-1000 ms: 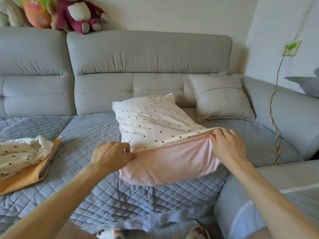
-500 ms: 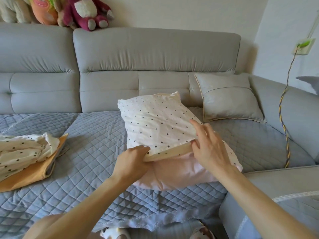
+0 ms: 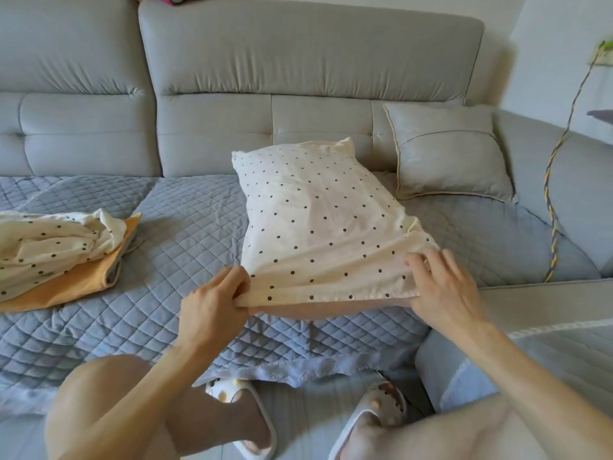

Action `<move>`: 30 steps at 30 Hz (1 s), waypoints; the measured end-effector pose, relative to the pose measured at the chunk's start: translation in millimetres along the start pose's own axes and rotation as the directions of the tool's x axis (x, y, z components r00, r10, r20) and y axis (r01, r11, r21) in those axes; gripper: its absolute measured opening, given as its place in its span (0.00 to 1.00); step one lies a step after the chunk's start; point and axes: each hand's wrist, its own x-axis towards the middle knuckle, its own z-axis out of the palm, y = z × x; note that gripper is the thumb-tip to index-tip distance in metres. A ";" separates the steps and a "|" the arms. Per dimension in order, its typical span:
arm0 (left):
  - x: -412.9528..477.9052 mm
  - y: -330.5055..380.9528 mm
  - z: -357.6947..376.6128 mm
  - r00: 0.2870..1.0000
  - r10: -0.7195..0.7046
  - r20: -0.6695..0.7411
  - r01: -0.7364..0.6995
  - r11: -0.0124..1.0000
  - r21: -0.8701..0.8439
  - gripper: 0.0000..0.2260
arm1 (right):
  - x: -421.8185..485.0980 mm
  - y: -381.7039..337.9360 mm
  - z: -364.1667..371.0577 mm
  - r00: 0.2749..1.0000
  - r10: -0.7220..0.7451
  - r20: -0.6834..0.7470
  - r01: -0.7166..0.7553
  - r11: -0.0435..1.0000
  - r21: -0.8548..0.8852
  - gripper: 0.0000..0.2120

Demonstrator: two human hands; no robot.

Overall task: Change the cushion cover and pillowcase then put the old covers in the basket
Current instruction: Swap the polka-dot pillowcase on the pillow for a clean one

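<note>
Lying on the quilted blue-grey sofa cover (image 3: pixel 159 227), the pillow (image 3: pixel 328 312) wears a cream polka-dot pillowcase (image 3: pixel 315 220) drawn almost to its near end, so only a thin pink strip of the pillow shows below the hem. Its far end leans against the grey sofa backrest (image 3: pixel 298 61).

Head view: the left hand (image 3: pixel 215 300) pinches the hem at the near left corner of the pillowcase, thumb on top and fingers curled under the cloth. The right hand (image 3: pixel 441 287) rests on the near right corner, fingers spread over the dotted fabric and the edge; whether it actually grips the cloth or only presses it flat cannot be told.

Well to the left on the seat lies a crumpled dotted cover (image 3: pixel 53 244), resting on top of a flat orange cover (image 3: pixel 83 280). A grey cushion (image 3: pixel 451 154) with pale piping leans in the sofa corner, just beside the pillow's far right side. A braided yellow-and-blue cord (image 3: pixel 554 200) hangs down the right arm of the sofa. Below the seat edge, 2 feet in pale slippers (image 3: pixel 252 423) stand on the floor.
</note>
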 end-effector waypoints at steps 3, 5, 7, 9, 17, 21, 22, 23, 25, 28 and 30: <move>-13.2 -10.4 -2.7 0.956 0.283 0.084 -0.290 0.952 0.093 0.06 | -14.0 39.6 -11.0 0.975 0.221 0.016 -0.221 0.974 0.048 0.23; -24.3 -21.3 -3.2 0.863 0.457 0.216 -0.490 0.861 0.134 0.09 | -17.6 48.3 -20.0 0.966 0.256 -0.048 -0.251 0.964 0.092 0.20; -26.7 -26.5 -6.0 0.836 0.454 0.309 -0.513 0.847 0.143 0.17 | -21.5 41.8 -24.7 0.983 0.182 -0.003 -0.181 0.982 0.058 0.18; -27.3 -19.7 -7.5 0.830 0.422 0.363 -0.491 0.863 0.120 0.23 | -27.7 36.9 -21.2 0.932 0.215 0.292 -0.190 0.975 -0.112 0.15; -35.7 17.2 12.2 0.437 0.279 0.855 -0.381 0.919 -0.105 0.16 | 18.9 37.6 -10.7 0.085 0.299 0.950 -0.241 0.932 -0.272 0.24; 6.8 7.9 -2.6 0.621 0.062 0.781 0.065 0.989 -0.130 0.13 | 56.8 54.3 -19.0 0.189 0.311 0.932 -0.384 0.896 -0.221 0.13; 22.5 6.6 -4.6 0.684 0.011 0.729 0.163 0.972 -0.167 0.11 | 62.4 56.7 -18.7 0.314 0.349 0.883 -0.428 0.882 -0.197 0.11; 40.9 4.0 -2.2 0.744 -0.032 0.667 0.259 0.935 -0.243 0.08 | 72.4 57.1 -12.6 0.463 0.387 0.798 -0.458 0.875 -0.159 0.13; 75.0 -3.4 17.2 0.822 -0.190 0.537 0.415 0.845 -0.336 0.05 | 89.3 44.0 5.4 0.644 0.423 0.637 -0.543 0.840 -0.009 0.19; 125.3 -7.3 61.7 0.645 -0.517 0.562 0.746 0.584 -0.319 0.32 | 120.3 23.6 55.0 0.586 0.405 0.702 -0.690 0.703 0.171 0.34; 147.2 -5.0 87.8 0.524 -0.599 0.605 0.851 0.343 -0.397 0.41 | 135.0 21.6 87.8 0.474 0.436 0.765 -0.825 0.525 0.212 0.37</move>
